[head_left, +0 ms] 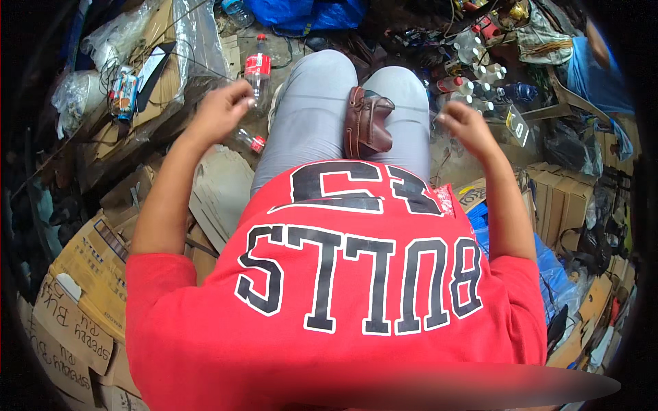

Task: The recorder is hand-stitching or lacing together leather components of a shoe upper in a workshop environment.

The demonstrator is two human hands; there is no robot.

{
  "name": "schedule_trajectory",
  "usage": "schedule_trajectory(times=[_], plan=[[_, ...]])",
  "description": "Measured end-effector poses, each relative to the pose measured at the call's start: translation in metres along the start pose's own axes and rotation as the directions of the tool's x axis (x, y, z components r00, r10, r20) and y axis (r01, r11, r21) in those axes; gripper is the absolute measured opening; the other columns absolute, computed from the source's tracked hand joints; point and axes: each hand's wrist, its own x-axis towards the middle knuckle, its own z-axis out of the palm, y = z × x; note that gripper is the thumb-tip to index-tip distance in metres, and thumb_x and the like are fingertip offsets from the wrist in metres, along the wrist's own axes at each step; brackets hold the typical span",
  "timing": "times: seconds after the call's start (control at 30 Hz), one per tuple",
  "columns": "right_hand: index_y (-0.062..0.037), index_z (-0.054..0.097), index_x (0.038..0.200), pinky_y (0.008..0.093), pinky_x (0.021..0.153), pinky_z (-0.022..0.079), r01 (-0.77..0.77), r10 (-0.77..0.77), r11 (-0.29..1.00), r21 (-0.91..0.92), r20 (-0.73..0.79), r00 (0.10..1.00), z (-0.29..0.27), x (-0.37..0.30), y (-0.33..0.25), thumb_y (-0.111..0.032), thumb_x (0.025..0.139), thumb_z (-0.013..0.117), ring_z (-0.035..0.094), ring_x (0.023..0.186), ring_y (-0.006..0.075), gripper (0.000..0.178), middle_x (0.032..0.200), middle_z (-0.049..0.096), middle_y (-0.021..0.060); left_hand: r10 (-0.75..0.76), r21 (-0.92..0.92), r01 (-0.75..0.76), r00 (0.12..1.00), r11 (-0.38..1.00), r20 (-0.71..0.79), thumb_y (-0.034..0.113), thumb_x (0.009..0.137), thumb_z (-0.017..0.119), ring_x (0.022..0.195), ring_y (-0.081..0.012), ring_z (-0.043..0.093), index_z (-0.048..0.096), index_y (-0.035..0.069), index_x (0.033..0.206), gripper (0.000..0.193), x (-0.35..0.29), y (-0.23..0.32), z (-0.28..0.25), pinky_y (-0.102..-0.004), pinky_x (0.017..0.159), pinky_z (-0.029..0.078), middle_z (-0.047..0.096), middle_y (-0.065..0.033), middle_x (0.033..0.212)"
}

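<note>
A brown leather shoe [370,125] with pale stitching along its edge rests on my lap, between my thighs. My left hand [229,108] is raised to the left of my knees, its fingers curled closed beside a clear bottle. To the right of my knees, my right hand [467,127] is closed in a pinch. Whatever either hand grips is too small to make out. A faint, thin dark line, perhaps thread, crosses my grey trousers [308,103] at knee height. Neither hand touches the shoe.
Left of my legs are a clear bottle [258,68] with a red cap and label, and another bottle [251,140] lying down. Several capped bottles [473,82] cluster at far right. Flattened cardboard [89,274] lies at left, a stack of cardboard [558,198] at right. Blue plastic [312,15] lies ahead.
</note>
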Motion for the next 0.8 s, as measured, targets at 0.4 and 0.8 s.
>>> schedule_trajectory(times=[0.4, 0.8], plan=[[-0.0106, 0.051, 0.087, 0.0264, 0.064, 0.039, 0.167, -0.494, 0.203, 0.965, -0.047, 0.868, 0.029, 0.020, -0.056, -0.029, 0.096, 0.048, 0.044, 0.059, 0.0100, 0.021, 0.068, 0.046, -0.0013, 0.262, -0.992, -0.044, 0.962, -0.122, -0.075, 0.025, 0.096, 0.048, 0.074, -0.0162, 0.057, 0.051, 0.011, 0.090, 0.015, 0.051, 0.051, 0.031, -0.0337, 0.079, 0.045, 0.054, -0.0023, 0.074], [-0.0044, 0.056, 0.123, 0.0263, 0.084, 0.042, 0.414, -0.418, 0.886, 0.207, -0.026, 0.908, 0.001, 0.027, -0.012, -0.026, 0.086, 0.062, 0.053, 0.097, 0.0124, 0.043, 0.104, 0.062, 0.0057, 0.324, -0.463, -0.343, 0.938, 0.817, -0.122, 0.015, 0.086, 0.060, 0.083, -0.0172, 0.059, 0.061, 0.013, 0.108, 0.022, 0.072, 0.014, 0.038, -0.0294, 0.076, 0.048, 0.063, -0.0068, 0.091]])
